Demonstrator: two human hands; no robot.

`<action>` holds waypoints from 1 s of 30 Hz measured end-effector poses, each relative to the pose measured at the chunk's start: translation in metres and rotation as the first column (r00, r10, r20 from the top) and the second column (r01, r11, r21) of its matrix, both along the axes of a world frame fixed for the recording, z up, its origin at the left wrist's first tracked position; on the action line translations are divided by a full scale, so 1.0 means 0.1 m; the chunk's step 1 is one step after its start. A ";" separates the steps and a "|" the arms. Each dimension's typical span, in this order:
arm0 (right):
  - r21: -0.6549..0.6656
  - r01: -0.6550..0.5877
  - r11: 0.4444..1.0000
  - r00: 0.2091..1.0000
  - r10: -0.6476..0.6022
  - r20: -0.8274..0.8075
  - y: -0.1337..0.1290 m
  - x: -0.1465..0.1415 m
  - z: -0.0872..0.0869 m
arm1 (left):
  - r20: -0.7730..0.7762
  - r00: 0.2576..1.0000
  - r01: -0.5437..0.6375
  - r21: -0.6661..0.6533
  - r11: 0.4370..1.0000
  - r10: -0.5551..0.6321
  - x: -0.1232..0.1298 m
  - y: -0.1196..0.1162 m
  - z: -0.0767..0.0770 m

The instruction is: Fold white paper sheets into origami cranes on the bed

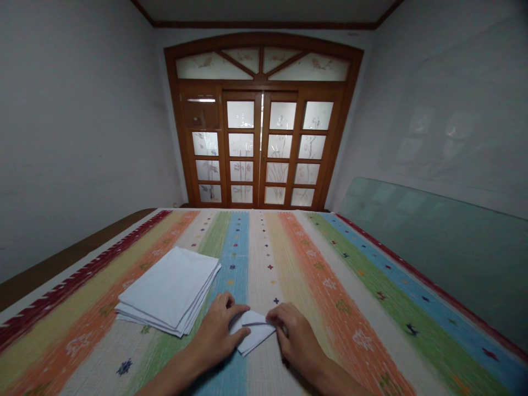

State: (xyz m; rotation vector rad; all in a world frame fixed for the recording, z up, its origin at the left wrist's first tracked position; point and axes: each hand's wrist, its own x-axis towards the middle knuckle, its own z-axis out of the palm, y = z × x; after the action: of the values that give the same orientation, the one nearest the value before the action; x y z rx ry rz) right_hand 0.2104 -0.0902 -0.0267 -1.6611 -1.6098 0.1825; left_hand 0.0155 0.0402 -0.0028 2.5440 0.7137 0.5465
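Note:
A small folded white napkin [256, 331] lies on the striped cloth in front of me, with a layered fold across its top. Whether it is paper or fabric I cannot tell. My left hand [220, 324] grips its left end, thumb resting on top and the index finger along the far edge. At the right corner, my right hand [293, 335] pinches the napkin between thumb and fingers. To the left of my left hand sits a stack of larger, flat white napkins [171, 286], their edges slightly uneven.
A tablecloth with coloured stripes [330, 264] covers the table. A pale green glass panel [429, 231] stands along the right side by the wall. Wooden doors with glass panes [260, 148] are beyond the table's far edge.

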 end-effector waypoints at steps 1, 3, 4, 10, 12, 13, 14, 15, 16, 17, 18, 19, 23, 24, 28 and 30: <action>-0.014 0.003 1.000 1.000 -0.003 0.026 -0.01 -0.01 0.02 | 0.003 1.000 0.006 0.018 1.000 -0.006 0.00 0.00 -0.01; -0.064 0.014 0.998 0.999 -0.011 0.052 -0.02 -0.04 0.06 | 0.003 1.000 0.013 0.045 0.999 -0.013 0.00 -0.01 -0.01; -0.096 0.029 0.995 0.998 -0.023 0.061 -0.02 -0.05 0.09 | -0.002 1.000 0.016 0.051 0.999 -0.016 0.00 -0.02 -0.01; -0.206 0.122 0.971 0.991 -0.109 0.074 0.00 -0.10 0.13 | -0.049 0.999 0.015 0.032 0.999 -0.013 0.02 -0.06 0.02; -0.198 0.124 0.972 0.991 -0.111 0.073 0.02 -0.09 0.12 | -0.050 0.999 0.016 0.032 0.999 -0.015 0.03 -0.07 0.03; -0.184 0.117 0.976 0.992 -0.104 0.076 0.02 -0.09 0.12 | -0.047 0.999 0.022 0.037 0.999 -0.021 0.03 -0.08 0.03; -0.168 0.106 0.980 0.992 -0.093 0.082 0.03 -0.08 0.12 | -0.044 0.999 0.031 0.046 0.998 -0.029 0.03 -0.08 0.03; -0.153 0.093 0.984 0.993 -0.080 0.089 0.03 -0.08 0.12 | -0.041 0.998 0.041 0.058 0.997 -0.039 0.03 -0.08 0.04; -0.141 0.082 0.987 0.993 -0.068 0.098 0.03 -0.08 0.12 | -0.040 0.998 0.053 0.073 0.996 -0.050 0.02 -0.09 0.04; -0.132 0.073 0.989 0.993 -0.059 0.107 0.03 -0.08 0.12 | -0.043 0.997 0.065 0.089 0.994 -0.062 0.02 -0.09 0.04; -0.125 0.065 0.990 0.992 -0.051 0.114 0.02 -0.08 0.11 | -0.048 0.996 0.077 0.107 0.991 -0.072 0.01 -0.09 0.04; -0.117 0.059 0.991 0.992 -0.045 0.118 0.02 -0.08 0.11 | -0.055 0.995 0.088 0.128 0.988 -0.081 0.00 -0.08 0.05; -0.082 0.040 0.996 0.994 -0.032 0.106 0.02 -0.07 0.08 | -0.089 0.990 0.130 0.225 0.966 -0.112 -0.02 -0.07 0.07; -0.072 0.038 0.997 0.995 -0.031 0.100 0.02 -0.06 0.08 | -0.095 0.988 0.141 0.246 0.959 -0.121 -0.02 -0.07 0.07; -0.040 0.029 0.999 0.998 -0.026 0.058 0.03 -0.06 0.08 | -0.106 0.984 0.172 0.303 0.937 -0.146 -0.02 -0.07 0.06; -0.031 0.024 0.999 0.999 -0.023 0.034 0.03 -0.05 0.08 | -0.098 0.984 0.171 0.303 0.937 -0.148 -0.01 -0.08 0.04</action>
State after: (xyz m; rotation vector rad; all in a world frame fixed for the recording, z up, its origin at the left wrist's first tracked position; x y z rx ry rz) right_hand 0.2050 -0.0869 -0.0185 -1.7152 -1.6192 0.1690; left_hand 0.0144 0.0326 0.0015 2.8966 0.4679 0.5482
